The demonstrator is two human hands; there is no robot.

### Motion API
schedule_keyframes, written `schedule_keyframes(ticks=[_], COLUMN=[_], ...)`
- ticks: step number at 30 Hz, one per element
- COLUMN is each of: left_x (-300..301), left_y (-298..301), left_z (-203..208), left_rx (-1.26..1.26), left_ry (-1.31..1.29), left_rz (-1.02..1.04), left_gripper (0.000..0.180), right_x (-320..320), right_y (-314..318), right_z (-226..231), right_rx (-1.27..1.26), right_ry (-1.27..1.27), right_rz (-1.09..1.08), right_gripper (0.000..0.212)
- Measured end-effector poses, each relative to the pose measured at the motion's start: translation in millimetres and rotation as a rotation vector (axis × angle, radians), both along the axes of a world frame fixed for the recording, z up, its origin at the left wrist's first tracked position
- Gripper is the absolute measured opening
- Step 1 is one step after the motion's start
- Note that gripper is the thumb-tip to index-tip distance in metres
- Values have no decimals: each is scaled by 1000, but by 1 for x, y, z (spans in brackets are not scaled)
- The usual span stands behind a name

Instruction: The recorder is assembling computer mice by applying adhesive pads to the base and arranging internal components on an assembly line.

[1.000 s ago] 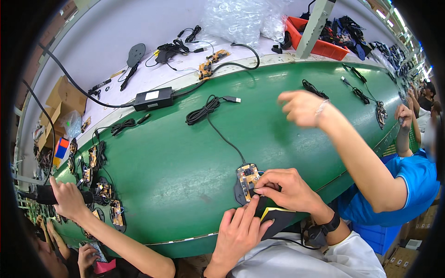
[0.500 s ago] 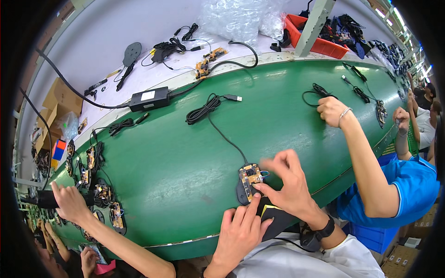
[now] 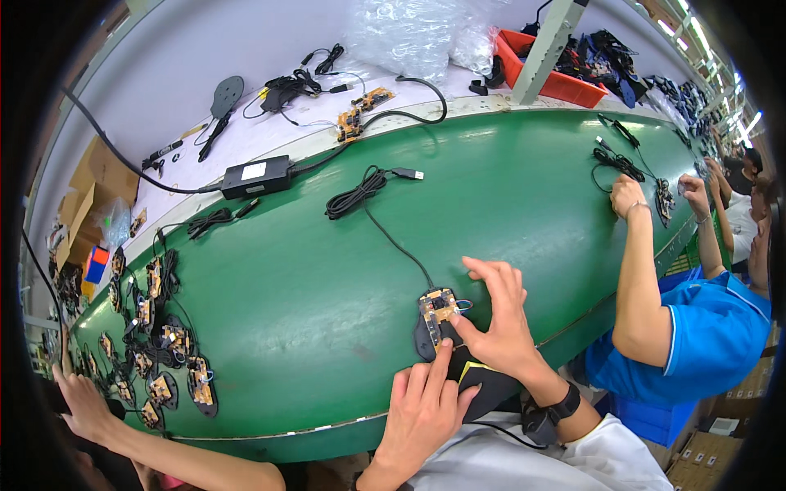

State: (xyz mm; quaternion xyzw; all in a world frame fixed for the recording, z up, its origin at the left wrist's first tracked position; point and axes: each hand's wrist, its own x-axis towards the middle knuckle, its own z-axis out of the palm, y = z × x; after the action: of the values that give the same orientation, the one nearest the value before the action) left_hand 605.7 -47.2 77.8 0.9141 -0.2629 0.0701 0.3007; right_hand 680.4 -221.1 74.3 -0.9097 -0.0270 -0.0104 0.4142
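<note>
Head view: two hands, left and right, rest open-fingered on one circuit board, gripping nothing.

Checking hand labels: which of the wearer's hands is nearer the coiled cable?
Right. The right hand lies on the circuit board, below the coiled cable; the left hand sits lower still.

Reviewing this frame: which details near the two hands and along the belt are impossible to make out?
- Head view: the black base under the circuit board is partly covered by the left hand and right hand.
- The board's parts are too small to tell apart.
- The dark pad by the belt edge lies mostly under the right wrist.
- The boards at far left blur toward the fisheye rim.
</note>
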Motion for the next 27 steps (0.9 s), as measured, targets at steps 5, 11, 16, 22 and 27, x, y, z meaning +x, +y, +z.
schedule_keyframes(ticks=[5,11,16,22,27], left_x=[2,6,3,-2,-15], left_y=[-1,1,20,41,63], left_z=[5,5,10,32,46], left_rx=[36,-53,-195,-448,-491], left_ry=[49,90,95,63,126], left_rz=[-10,-24,-54,-29,21], left_gripper=[35,34,34,29,27], right_x=[-9,-4,1,3,12], right_y=[-6,-13,-5,-4,1], right_z=[16,21,15,32,23], right_rx=[-64,-62,-61,-76,-361], right_ry=[2,15,-74,-185,-292], right_rz=[82,148,124,271,478], right_gripper=[77,72,52,42,36])
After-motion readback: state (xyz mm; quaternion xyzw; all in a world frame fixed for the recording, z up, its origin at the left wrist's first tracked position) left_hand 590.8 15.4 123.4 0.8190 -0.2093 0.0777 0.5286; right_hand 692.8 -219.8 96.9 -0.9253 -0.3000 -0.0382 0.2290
